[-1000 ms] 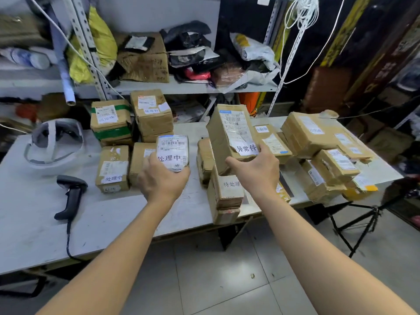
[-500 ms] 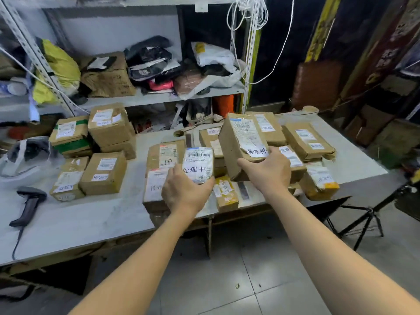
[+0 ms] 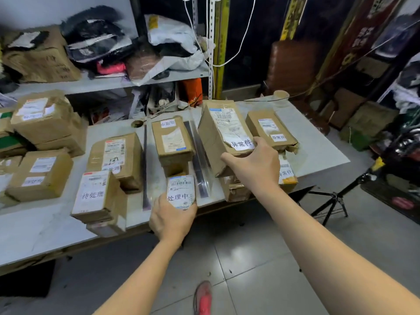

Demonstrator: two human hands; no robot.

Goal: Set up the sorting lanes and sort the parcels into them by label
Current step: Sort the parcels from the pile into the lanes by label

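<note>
Beyond the left hand (image 3: 171, 218), curled round the small parcel (image 3: 181, 192), its matching box (image 3: 173, 142) lies at twelve o'clock; the right hand (image 3: 255, 165) clasps the long parcel (image 3: 223, 133).

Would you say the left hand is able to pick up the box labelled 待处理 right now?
Probably not yet: the left hand grips a small parcel, so it is occupied. The box itself stands close beside it near the table edge, with nothing between them.
</note>
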